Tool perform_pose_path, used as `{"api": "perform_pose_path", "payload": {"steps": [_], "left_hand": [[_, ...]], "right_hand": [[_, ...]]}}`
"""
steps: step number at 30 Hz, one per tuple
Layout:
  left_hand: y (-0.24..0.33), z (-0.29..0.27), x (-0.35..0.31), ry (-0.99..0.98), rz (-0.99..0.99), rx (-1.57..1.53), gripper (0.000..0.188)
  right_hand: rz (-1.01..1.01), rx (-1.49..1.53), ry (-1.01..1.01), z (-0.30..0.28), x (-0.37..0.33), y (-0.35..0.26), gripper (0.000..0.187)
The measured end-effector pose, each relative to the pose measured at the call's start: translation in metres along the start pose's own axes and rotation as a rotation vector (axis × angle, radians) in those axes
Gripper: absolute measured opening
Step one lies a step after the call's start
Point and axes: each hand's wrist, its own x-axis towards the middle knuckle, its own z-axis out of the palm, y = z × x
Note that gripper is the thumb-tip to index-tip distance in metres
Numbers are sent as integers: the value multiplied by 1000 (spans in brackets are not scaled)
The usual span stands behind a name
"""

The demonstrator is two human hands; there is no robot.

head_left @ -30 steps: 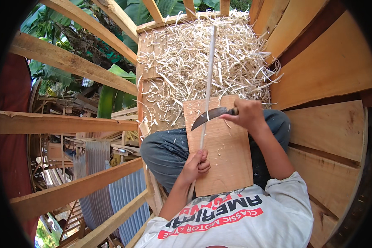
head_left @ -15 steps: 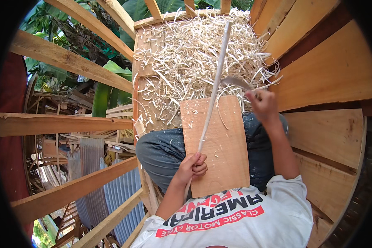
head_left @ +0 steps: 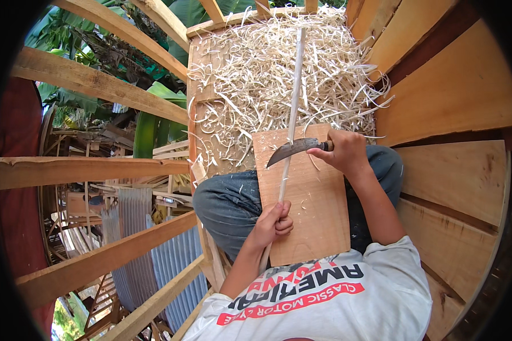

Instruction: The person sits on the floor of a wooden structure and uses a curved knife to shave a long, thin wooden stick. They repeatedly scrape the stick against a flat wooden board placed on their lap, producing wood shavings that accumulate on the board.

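My left hand [head_left: 274, 223] is closed round the lower part of a long pale wooden stick [head_left: 294, 108], which slants up and away from me. In my right hand [head_left: 347, 150] is a curved knife [head_left: 293, 149] with a dark blade and a short handle. The blade lies across the stick about midway along it, its tip pointing left. Under both, a flat wooden board [head_left: 316, 204] rests across my lap between my knees, with a few thin shavings on it. The stick's lower end passes below my left fist beside my shirt.
A thick heap of curly wood shavings [head_left: 290, 68] covers the plank floor [head_left: 207, 122] ahead. Wooden slats [head_left: 96, 170] form an open railing on my left, with corrugated metal sheets [head_left: 173, 267] beyond. A plank wall [head_left: 449, 170] stands close on my right.
My right hand has brought the knife nearer to me and down along the stick, its blade now across it. The stick has tilted more upright, its far end shifting slightly left.
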Motion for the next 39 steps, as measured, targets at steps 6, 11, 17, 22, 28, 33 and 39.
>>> {"api": "perform_pose_path", "payload": {"steps": [6,11,17,22,28,33,39], "left_hand": [[-11,3,-7,-39,-19,75,39],[-6,3,-7,-21,12,32,40],[-7,-4,1,-11,23,-55,43],[0,2,-4,59,32,-58,42],[2,11,-9,105,133,19,40],[6,13,-36,267,330,173,39],[-2,23,-65,415,524,199,35]], "right_hand": [[573,267,117,-12,64,73,77],[620,184,210,-43,84,123,74],[487,366,-19,-28,7,56,66],[481,404,-164,-7,-43,39,60],[537,534,-394,15,-12,54,64],[591,552,-385,38,-2,51,60],[617,579,-509,13,-6,41,46]]}}
